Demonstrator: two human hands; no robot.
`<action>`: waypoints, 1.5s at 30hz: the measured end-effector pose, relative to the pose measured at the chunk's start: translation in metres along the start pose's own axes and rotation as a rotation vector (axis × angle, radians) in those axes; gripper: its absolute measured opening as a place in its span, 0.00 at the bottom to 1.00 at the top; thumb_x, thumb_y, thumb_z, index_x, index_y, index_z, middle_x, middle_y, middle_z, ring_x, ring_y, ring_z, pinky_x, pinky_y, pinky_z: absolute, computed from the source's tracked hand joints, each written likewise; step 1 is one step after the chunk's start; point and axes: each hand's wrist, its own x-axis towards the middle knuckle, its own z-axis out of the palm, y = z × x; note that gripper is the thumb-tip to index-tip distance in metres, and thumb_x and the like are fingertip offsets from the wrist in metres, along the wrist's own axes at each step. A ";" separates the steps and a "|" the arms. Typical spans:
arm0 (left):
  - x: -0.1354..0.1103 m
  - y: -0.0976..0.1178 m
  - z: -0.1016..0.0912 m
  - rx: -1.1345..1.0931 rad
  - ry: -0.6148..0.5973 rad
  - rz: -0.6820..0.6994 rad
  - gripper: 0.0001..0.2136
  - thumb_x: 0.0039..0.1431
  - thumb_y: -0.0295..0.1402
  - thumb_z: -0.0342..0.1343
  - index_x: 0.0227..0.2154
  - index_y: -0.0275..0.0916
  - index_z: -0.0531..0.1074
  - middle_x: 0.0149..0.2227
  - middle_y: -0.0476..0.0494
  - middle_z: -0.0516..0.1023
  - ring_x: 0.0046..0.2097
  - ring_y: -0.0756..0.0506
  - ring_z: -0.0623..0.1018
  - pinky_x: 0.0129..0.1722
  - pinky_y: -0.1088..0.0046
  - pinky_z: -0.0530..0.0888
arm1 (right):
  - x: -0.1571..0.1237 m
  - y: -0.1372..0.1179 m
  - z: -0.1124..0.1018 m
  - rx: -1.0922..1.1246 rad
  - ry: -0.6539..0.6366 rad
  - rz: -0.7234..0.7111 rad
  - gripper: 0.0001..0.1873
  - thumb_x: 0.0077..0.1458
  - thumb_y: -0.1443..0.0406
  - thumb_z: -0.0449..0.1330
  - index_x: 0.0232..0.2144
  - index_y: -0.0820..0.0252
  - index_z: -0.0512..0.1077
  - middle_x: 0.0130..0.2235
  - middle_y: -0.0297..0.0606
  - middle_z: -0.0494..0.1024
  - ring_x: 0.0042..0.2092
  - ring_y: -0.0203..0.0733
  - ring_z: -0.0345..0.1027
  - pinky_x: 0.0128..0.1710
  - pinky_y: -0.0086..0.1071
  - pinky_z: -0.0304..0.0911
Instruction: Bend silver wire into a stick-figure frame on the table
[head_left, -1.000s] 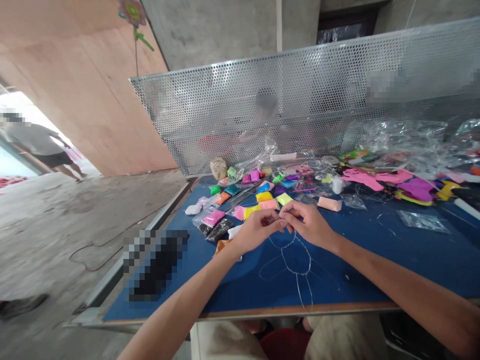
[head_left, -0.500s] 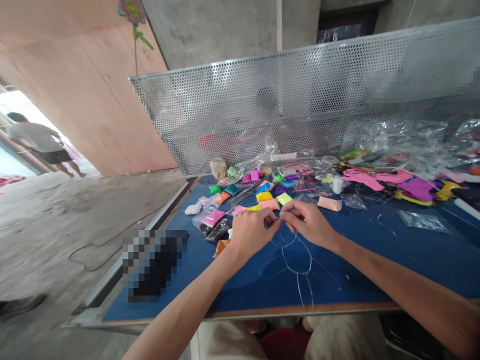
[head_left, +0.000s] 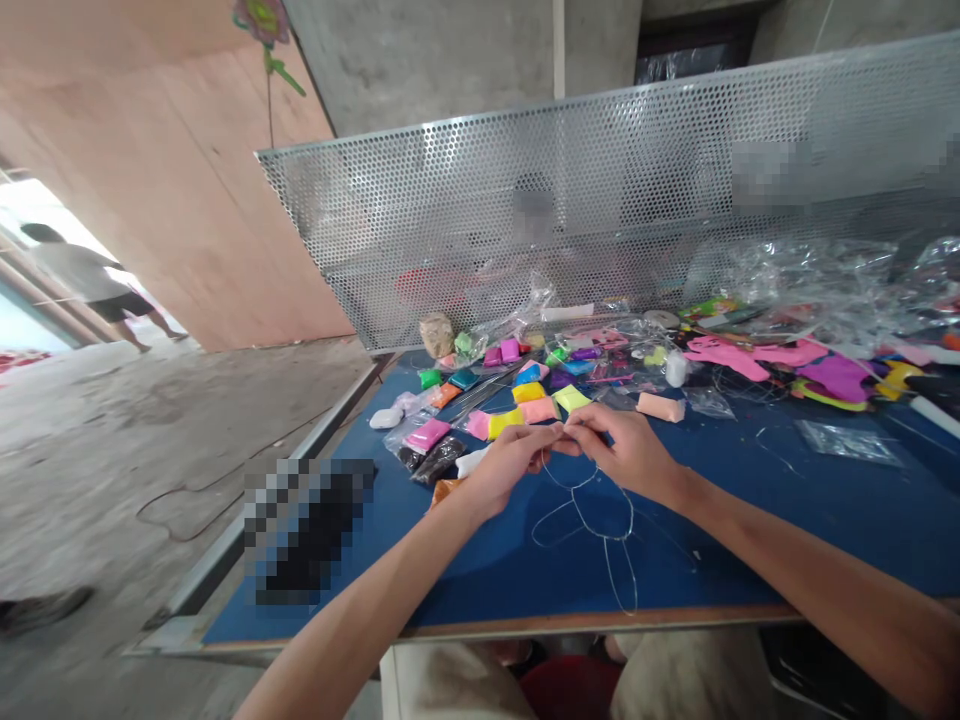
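Observation:
A thin silvery wire frame (head_left: 631,520), bent into a ring with several loops, hangs below my fingers over the blue tabletop (head_left: 712,560). My left hand (head_left: 517,458) pinches the wire from the left, thumb and fingertips together. From the other side my right hand (head_left: 619,445) pinches it too, and the fingertips of both hands meet. The exact spot where they grip the wire is hidden by the fingers. Just beyond the hands lie small packets, among them a yellow-green packet (head_left: 571,398) and a peach packet (head_left: 660,406).
A perforated metal panel (head_left: 480,200) stands along the table's back. Before it lie a pink piece (head_left: 724,352), a purple piece (head_left: 836,375) and crumpled clear plastic (head_left: 817,275). A pixelated dark object (head_left: 307,540) is at the left edge. A person (head_left: 90,275) is beyond, at far left.
My left hand has turned, its fingers now stretched towards the right hand's. The wire frame has swung and turned, its loops looking wider. The person at far left has shifted right.

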 end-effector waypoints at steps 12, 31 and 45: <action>-0.004 -0.011 0.011 0.360 0.392 0.525 0.11 0.59 0.42 0.60 0.37 0.42 0.82 0.36 0.44 0.83 0.35 0.44 0.79 0.36 0.67 0.74 | 0.006 -0.001 0.005 0.382 -0.023 0.245 0.14 0.63 0.52 0.55 0.37 0.56 0.67 0.19 0.28 0.70 0.20 0.34 0.61 0.22 0.29 0.56; -0.005 0.006 0.009 -0.525 -0.182 0.012 0.31 0.61 0.60 0.41 0.31 0.36 0.75 0.28 0.40 0.73 0.29 0.48 0.71 0.35 0.68 0.69 | 0.008 0.003 -0.011 0.447 -0.007 0.130 0.12 0.63 0.55 0.56 0.37 0.56 0.68 0.20 0.27 0.66 0.22 0.34 0.60 0.23 0.29 0.55; -0.002 -0.001 0.003 -0.302 -0.239 0.019 0.13 0.52 0.41 0.63 0.28 0.34 0.75 0.25 0.44 0.71 0.29 0.50 0.69 0.32 0.74 0.65 | 0.005 -0.007 -0.014 0.290 -0.138 0.031 0.11 0.63 0.58 0.56 0.35 0.58 0.73 0.22 0.30 0.72 0.22 0.33 0.63 0.24 0.27 0.58</action>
